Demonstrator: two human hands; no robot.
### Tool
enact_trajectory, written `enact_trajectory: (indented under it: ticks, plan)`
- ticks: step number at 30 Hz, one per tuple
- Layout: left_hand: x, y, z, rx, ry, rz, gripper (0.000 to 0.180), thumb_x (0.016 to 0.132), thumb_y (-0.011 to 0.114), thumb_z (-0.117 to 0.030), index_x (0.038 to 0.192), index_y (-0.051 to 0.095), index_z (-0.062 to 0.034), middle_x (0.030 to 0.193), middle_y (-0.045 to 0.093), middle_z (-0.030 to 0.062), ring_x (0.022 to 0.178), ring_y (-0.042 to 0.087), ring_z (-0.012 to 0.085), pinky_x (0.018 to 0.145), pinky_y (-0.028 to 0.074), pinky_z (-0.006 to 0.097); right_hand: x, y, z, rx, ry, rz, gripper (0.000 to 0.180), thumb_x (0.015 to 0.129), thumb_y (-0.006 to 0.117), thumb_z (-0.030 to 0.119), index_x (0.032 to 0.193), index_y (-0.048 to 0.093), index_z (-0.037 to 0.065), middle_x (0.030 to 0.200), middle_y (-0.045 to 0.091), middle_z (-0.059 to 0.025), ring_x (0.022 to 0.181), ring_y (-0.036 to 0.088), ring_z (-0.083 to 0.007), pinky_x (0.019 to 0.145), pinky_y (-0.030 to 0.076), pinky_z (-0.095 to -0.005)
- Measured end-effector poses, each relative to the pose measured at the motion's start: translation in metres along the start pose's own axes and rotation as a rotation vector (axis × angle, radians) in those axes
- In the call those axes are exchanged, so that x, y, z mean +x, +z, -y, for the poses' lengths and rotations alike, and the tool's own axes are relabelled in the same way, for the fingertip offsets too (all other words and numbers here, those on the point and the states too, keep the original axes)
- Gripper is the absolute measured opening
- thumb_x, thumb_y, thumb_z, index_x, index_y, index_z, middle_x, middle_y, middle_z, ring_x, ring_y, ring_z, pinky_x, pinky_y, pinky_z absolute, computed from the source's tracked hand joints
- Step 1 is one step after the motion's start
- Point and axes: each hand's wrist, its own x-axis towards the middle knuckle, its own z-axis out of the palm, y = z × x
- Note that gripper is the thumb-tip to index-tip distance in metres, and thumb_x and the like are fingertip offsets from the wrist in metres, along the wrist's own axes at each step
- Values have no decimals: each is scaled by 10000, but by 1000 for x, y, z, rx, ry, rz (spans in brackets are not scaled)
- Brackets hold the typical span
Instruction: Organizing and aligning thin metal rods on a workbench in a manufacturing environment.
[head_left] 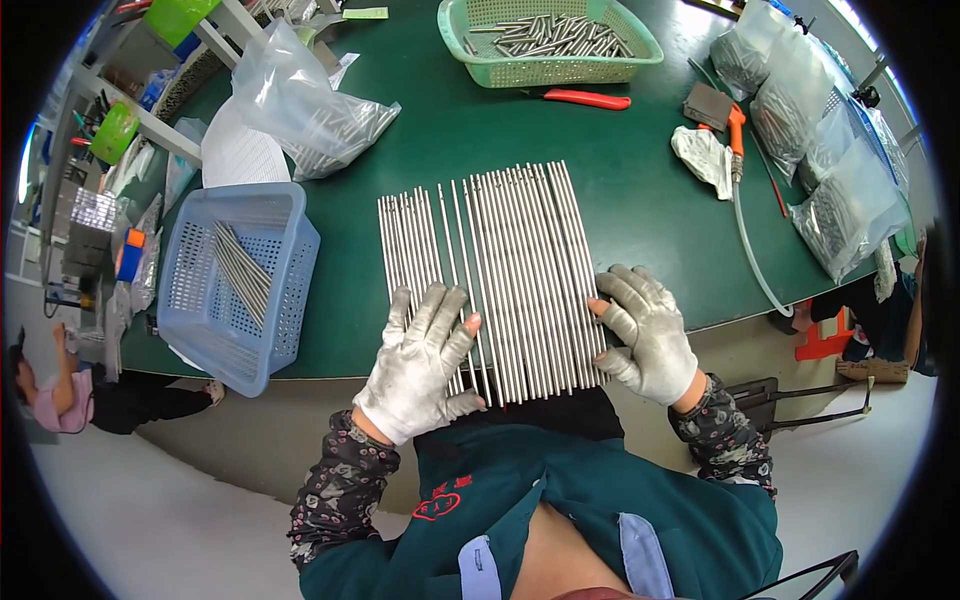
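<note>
A row of long, thin metal rods [525,280] lies side by side on the green table, their lower ends reaching its near edge. A narrower group of rods [408,235] sits to the left, with a few spaced-out rods between the two groups. My left hand [422,355], in a greyish white glove with a bare thumb or fingertip showing, rests spread over the lower part of the left group. Along the right edge of the row, my right hand [648,340] touches the outer rods with its gloved fingers apart.
Left stands a blue basket [292,300] with more rods [243,275]; behind it is a plastic bag of metal parts [325,120]. A green basket [550,72] of short pins and a red-handled knife [588,99] lie at the back. Right are an orange air gun [737,130] and bags [850,210].
</note>
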Motion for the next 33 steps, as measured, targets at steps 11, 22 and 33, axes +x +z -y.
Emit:
enact_trajectory:
  ticks: [11,22,33]
  plan:
    - [22,4,-52,-41,22,140,1004,642,681,-622,1400,348,-54,1437,336,197,1371,266,360,1131,80,582,-7,16,23,-63,-131,120,782,776,545,642,1398,366,204,1366,406,-216,1257,397,-425,1029,305,-584]
    - [17,-1,-41,-101,112,112,1034,626,676,-642,1442,298,-132,1462,313,181,1383,249,362,1133,76,579,-6,19,25,11,-147,64,775,793,562,615,1422,332,224,1348,431,-168,1227,436,-378,1006,349,-559]
    - [4,3,-28,-56,57,77,926,682,677,-553,1439,312,-165,1444,354,151,1367,292,345,1131,138,568,-6,20,29,-11,-153,4,744,670,707,506,1262,490,110,1291,501,-170,1203,475,-359,1002,362,-549]
